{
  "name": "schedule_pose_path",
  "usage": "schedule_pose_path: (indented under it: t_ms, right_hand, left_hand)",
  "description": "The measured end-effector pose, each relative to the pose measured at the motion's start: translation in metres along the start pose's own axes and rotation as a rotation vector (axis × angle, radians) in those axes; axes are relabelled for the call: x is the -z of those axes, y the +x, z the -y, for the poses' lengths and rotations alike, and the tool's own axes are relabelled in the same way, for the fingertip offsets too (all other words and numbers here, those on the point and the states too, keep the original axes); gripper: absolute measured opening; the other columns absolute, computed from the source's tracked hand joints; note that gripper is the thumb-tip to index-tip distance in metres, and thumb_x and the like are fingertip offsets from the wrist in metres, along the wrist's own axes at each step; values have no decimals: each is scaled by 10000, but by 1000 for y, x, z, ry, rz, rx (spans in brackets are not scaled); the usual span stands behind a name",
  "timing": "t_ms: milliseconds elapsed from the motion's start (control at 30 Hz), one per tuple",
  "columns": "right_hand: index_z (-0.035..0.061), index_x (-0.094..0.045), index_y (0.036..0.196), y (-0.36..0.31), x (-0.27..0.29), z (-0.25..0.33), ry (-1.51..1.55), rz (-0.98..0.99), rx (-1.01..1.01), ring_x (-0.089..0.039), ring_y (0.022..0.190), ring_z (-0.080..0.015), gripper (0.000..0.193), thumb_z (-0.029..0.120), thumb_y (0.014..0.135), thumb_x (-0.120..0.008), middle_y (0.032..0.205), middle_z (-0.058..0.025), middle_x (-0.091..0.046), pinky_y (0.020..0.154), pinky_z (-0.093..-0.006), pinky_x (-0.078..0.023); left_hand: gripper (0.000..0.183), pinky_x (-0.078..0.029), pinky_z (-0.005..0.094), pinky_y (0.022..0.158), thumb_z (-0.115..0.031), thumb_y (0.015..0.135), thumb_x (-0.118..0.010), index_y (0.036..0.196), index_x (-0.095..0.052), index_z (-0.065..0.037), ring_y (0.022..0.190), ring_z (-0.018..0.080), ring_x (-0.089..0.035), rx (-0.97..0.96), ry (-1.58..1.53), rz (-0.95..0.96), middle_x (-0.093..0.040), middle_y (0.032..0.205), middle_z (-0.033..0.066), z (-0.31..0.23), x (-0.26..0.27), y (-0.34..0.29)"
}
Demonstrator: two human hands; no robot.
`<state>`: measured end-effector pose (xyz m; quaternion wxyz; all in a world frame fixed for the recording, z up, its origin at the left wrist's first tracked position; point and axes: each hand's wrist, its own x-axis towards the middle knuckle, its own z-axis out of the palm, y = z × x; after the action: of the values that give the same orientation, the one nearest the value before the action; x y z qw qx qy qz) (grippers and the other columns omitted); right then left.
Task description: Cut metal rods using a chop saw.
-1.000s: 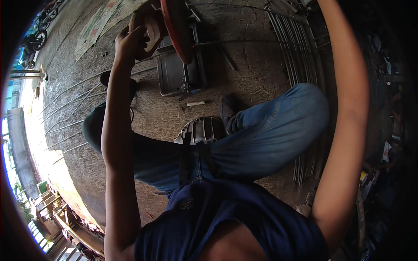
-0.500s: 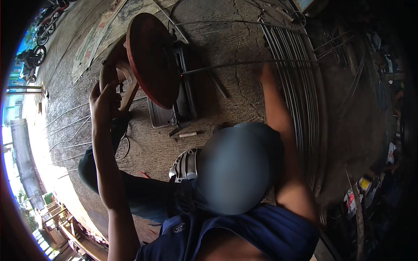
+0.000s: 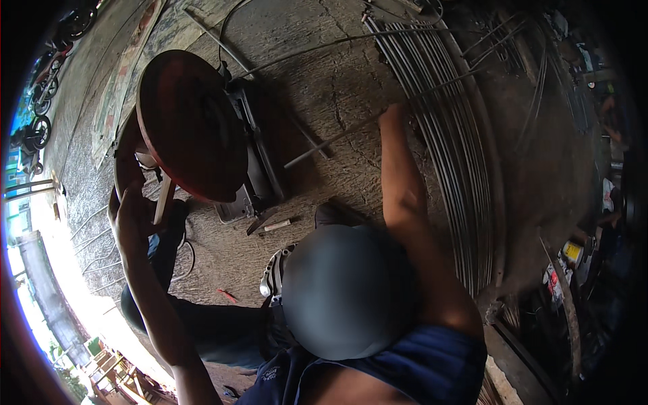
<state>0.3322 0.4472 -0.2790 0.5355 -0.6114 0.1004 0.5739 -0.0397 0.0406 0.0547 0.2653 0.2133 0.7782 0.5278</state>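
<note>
To my left stands what looks like a chop saw (image 3: 192,125), with a big round red-brown disc-shaped part and a metal base (image 3: 260,162) on the floor. My left hand (image 3: 131,206) is wrapped round its pale handle (image 3: 163,197), below and left of the disc. Out in front, with the arm stretched forward, my right hand (image 3: 391,116) is closed on a long metal rod (image 3: 337,140). The rod slants across the floor; its near end lies just right of the saw base and its far part crosses over a row of rods. My right fingers are partly blurred.
The row of long metal rods (image 3: 445,155) lies on the concrete to the right. A short pale stick (image 3: 277,225) and a red tool (image 3: 227,295) lie before me. A dark blurred round shape (image 3: 347,290) covers the lower middle. Motorcycles (image 3: 40,131) stand at the far left.
The view has shifted. The rod's near end has come away from beside the saw disc and swung nearer to me, so the rod slants more. Both hands keep their grip.
</note>
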Motion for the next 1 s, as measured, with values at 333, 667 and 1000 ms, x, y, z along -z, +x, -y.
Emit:
schedule_pose_path:
  t_ms: [333,667,1000]
  right_hand:
    - [-14,-423,1398,5,49,54,-55,-170,89,-592,1107,-371,448,234,1025,-426,1282,-217,-555,949,-455,-513]
    - [-57,-425,1376,46,166,114,-1050,-181,333,-637,1071,-343,483,176,970,-547,1242,-230,-591,895,-417,-563]
    - [-54,-523,1278,184,245,139,-1450,-188,497,-651,1058,-290,508,215,883,-694,1165,-208,-643,852,-364,-577]
  left_hand:
    - [171,-343,210,395,-219,908,-632,974,-573,-73,467,53,-444,12,29,-11,-459,600,-45,-5,-1,-1]
    - [222,-396,230,438,-259,864,-675,932,-611,-58,490,78,-491,-40,160,-10,-517,611,-10,-4,1,2]
    - [289,-352,237,411,-380,897,-643,1055,-632,-139,499,61,-398,62,165,-20,-425,620,-62,10,10,17]
